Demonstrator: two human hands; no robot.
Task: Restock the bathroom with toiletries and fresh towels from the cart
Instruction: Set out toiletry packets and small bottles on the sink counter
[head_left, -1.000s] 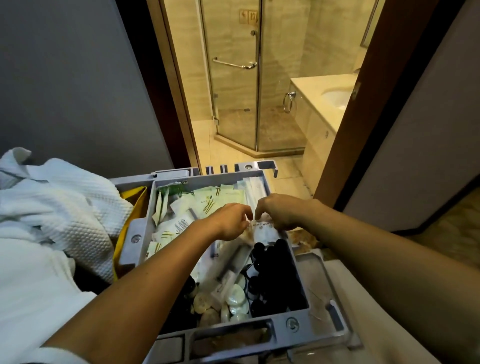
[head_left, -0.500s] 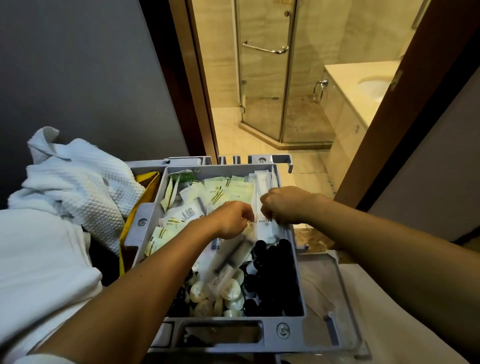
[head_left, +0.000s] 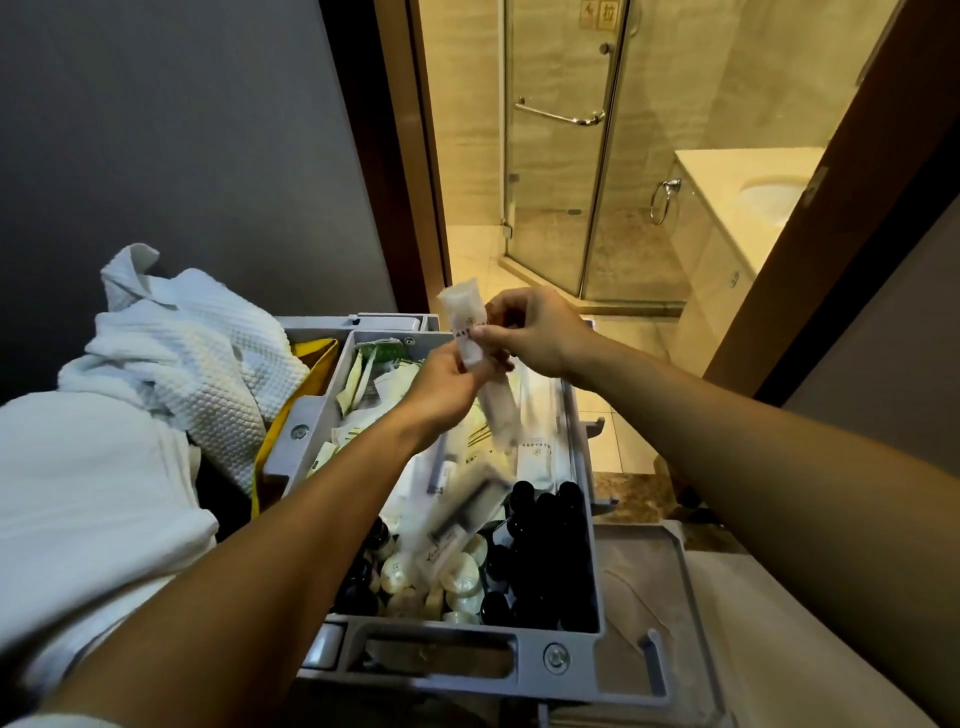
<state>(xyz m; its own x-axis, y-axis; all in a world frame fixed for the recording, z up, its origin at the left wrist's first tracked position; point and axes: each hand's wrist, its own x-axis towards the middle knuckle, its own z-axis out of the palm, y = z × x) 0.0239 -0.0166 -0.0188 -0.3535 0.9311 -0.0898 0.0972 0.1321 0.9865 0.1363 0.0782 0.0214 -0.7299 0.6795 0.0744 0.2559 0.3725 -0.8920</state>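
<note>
White towels lie on the left. The left hand and right hand both pinch one thin packet above the gray tray. It might slip and fall back in.

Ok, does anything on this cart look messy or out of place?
Yes. The white waffle-weave towels lie crumpled in a heap left of the grey plastic toiletry tray, one edge draped against its corner. Inside, the pale sachets are jumbled at angles, not stacked.

left grip pinching, right grip pinching, raised
</note>
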